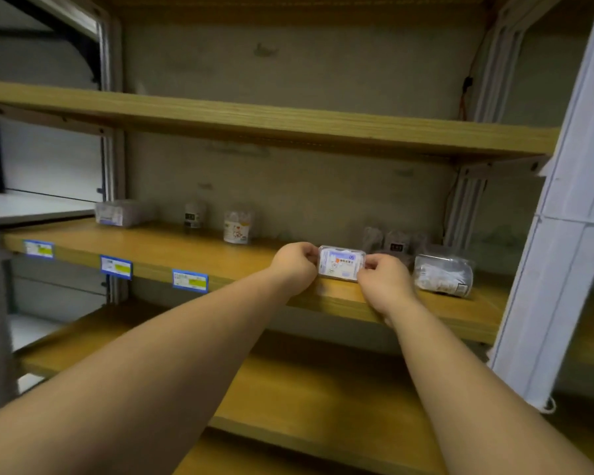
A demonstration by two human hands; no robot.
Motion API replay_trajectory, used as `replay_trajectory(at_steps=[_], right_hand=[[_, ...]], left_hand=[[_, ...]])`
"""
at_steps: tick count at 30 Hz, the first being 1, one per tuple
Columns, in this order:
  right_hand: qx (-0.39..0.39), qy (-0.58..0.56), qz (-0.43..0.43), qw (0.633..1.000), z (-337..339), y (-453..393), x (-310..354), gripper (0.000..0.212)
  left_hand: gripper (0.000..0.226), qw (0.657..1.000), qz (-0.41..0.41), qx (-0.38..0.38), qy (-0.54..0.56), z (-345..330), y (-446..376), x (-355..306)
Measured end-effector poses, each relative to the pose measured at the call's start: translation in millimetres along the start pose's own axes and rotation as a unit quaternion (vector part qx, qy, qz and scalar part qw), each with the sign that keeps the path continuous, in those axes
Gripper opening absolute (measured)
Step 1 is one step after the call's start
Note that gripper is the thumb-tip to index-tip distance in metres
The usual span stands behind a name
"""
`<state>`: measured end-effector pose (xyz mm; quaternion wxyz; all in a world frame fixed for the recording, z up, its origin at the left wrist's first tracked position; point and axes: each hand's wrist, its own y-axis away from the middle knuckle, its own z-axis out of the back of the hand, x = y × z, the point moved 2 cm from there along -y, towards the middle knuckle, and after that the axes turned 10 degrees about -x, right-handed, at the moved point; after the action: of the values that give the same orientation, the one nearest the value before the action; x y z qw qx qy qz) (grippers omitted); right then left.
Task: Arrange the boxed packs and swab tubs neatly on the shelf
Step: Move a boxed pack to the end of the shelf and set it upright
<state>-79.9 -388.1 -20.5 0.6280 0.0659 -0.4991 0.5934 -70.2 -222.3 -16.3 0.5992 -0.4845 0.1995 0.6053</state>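
Plastic pack held close to the shelf lip

Wooden shelf (323,298) at mid height carries everything, and its front edge is the landmark. Nearest that edge, both arms reach in: the left hand (294,265) pinches the left end of a small clear boxed pack (341,265), and the right hand (384,286) pinches its right end, fingers curled on it. The pack sits upright just behind the front edge, label facing out; whether its base rests on the board or hovers over it I cannot tell.

Likely trouble starts here. With the pack this close to the front edge, letting go unevenly could tip it forward off the shelf. A fingertip pinch on smooth plastic may also slip.

Just right of the pack, a little behind the edge, lies a clear wrapped bundle (443,274); a sideways nudge from the right wrist could shove it. Further back from the edge stand dark-labelled tubs (396,245), too blurred to read. Deepest and well left, a swab tub (237,226), a smaller tub (193,216) and another boxed pack (112,212) sit apart, out of harm's way.
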Motion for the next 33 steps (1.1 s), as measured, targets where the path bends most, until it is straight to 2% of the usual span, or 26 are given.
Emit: replay_trajectory(at_steps=[5, 9, 12, 14, 17, 21, 24, 27, 33], right_hand=[[0.022, -0.020, -0.019, 0.999, 0, 11, 15, 0.034], [0.021, -0.069, -0.012, 0.997, -38, 36, 74, 0.028], [0.005, -0.128, -0.007, 0.992, -106, 59, 140, 0.023], [0.030, -0.155, -0.016, 0.987, -166, 74, 187, 0.024], [0.036, -0.166, -0.021, 0.985, -259, 98, 260, 0.024], [0.057, -0.152, -0.022, 0.986, -345, 109, 326, 0.026], [0.036, -0.142, -0.030, 0.989, -376, 107, 357, 0.029], [0.030, -0.112, -0.045, 0.992, -395, 108, 363, 0.031], [0.028, -0.045, 0.003, 0.999, -404, 110, 358, 0.035]], left_hand=[[0.031, 0.999, 0.013, 0.034, -0.012, 26, -6, -2], [0.033, 1.000, 0.005, 0.010, 0.015, 91, -22, 33], [0.031, 0.997, 0.029, -0.021, 0.062, 170, -47, 91], [0.030, 0.994, 0.041, -0.044, 0.090, 231, -65, 135], [0.034, 0.993, 0.043, -0.071, 0.088, 321, -95, 200], [0.032, 0.991, 0.046, -0.078, 0.097, 393, -126, 256], [0.025, 0.995, 0.027, -0.077, 0.060, 416, -146, 278], [0.028, 0.997, 0.002, -0.073, 0.025, 419, -159, 296], [0.026, 0.997, -0.036, -0.065, -0.028, 418, -163, 309]])
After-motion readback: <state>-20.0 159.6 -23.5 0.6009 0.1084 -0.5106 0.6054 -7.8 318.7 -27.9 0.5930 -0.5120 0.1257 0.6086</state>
